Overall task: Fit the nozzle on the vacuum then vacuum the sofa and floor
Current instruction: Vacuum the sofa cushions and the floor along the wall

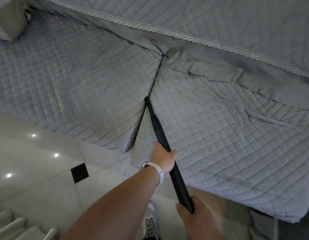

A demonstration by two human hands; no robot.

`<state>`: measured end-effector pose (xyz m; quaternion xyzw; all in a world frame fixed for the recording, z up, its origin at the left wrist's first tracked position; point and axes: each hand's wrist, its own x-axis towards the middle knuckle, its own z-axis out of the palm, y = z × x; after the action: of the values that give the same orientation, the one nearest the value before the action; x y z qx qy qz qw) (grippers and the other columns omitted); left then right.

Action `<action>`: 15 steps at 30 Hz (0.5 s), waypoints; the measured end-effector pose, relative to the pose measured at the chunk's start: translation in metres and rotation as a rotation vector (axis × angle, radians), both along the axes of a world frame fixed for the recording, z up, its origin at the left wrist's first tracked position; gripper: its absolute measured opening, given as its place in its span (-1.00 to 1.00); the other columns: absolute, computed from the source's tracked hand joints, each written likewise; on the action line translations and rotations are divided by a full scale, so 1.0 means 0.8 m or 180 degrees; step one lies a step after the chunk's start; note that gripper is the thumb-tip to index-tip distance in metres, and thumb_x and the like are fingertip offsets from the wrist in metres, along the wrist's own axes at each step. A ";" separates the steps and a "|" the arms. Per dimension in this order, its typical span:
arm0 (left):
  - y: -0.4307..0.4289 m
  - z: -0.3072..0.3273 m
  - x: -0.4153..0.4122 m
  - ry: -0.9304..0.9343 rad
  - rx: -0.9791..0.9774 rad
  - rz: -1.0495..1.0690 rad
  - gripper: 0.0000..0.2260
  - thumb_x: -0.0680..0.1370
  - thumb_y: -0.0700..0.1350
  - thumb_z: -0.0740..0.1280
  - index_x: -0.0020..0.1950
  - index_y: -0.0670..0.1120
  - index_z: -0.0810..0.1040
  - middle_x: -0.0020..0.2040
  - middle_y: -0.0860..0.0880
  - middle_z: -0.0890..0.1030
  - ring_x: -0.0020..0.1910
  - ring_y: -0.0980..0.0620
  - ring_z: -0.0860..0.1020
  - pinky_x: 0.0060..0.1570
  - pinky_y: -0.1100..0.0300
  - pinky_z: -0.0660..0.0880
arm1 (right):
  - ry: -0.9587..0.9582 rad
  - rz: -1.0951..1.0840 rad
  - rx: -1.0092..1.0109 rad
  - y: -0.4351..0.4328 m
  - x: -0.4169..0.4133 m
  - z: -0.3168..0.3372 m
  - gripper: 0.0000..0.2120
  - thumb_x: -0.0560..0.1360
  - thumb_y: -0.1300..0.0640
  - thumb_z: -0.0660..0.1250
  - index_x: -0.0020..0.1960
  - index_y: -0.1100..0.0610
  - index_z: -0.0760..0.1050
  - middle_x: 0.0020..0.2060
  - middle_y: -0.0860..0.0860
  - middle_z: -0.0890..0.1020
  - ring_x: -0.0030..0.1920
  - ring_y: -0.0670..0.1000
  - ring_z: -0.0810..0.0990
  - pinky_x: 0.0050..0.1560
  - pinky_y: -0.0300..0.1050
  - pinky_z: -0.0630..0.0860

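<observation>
- As we look down, our left hand [163,157] wraps around the middle of a black vacuum tube [169,151].
- Our right hand [193,215] grips the tube's lower end, fingers closed.
- The narrow nozzle [149,105] tip sits in the crease between two grey quilted sofa cushions [219,127].
- A white wristband [159,172] circles our left wrist.
- Glossy tiled floor [37,161] lies left.

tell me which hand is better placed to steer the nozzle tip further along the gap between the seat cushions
Left. The left hand grips the black wand nearer the nozzle in the cushion gap; the right hand holds the rear end.
</observation>
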<state>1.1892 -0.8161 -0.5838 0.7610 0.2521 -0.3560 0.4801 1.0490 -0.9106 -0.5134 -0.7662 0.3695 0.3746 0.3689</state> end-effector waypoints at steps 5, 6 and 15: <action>-0.001 -0.012 0.021 0.0004 0.0106 -0.0137 -0.71 0.57 -0.07 0.30 0.25 -0.10 0.35 -0.09 -0.06 0.55 -0.22 0.00 0.55 -0.36 0.15 0.41 | -0.0018 -0.0085 0.0103 0.002 0.015 -0.015 -0.77 0.46 -0.17 0.39 -0.11 -0.02 0.49 -0.33 0.01 0.60 -0.26 0.00 0.63 -0.16 -0.14 0.55; -0.001 -0.013 0.024 -0.0008 0.0117 -0.0155 -0.71 0.57 -0.07 0.31 0.25 -0.09 0.36 -0.08 -0.06 0.56 -0.21 0.01 0.55 -0.35 0.16 0.41 | -0.0008 -0.0085 0.0131 0.002 0.017 -0.017 -0.77 0.46 -0.17 0.38 -0.09 -0.03 0.50 -0.31 0.01 0.60 -0.23 0.00 0.63 -0.15 -0.15 0.54; -0.011 -0.005 0.024 -0.0207 -0.0069 -0.0135 -0.73 0.58 -0.06 0.32 0.24 -0.05 0.39 -0.06 -0.02 0.59 -0.17 0.06 0.57 -0.27 0.19 0.45 | -0.0122 -0.0136 0.0082 -0.006 0.017 -0.010 -0.77 0.49 -0.18 0.35 -0.05 -0.04 0.47 -0.25 0.00 0.63 -0.24 -0.06 0.62 -0.23 -0.22 0.49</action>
<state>1.2085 -0.8252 -0.5875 0.7721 0.2162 -0.3440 0.4887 1.0623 -0.9150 -0.5217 -0.7604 0.3737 0.3567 0.3937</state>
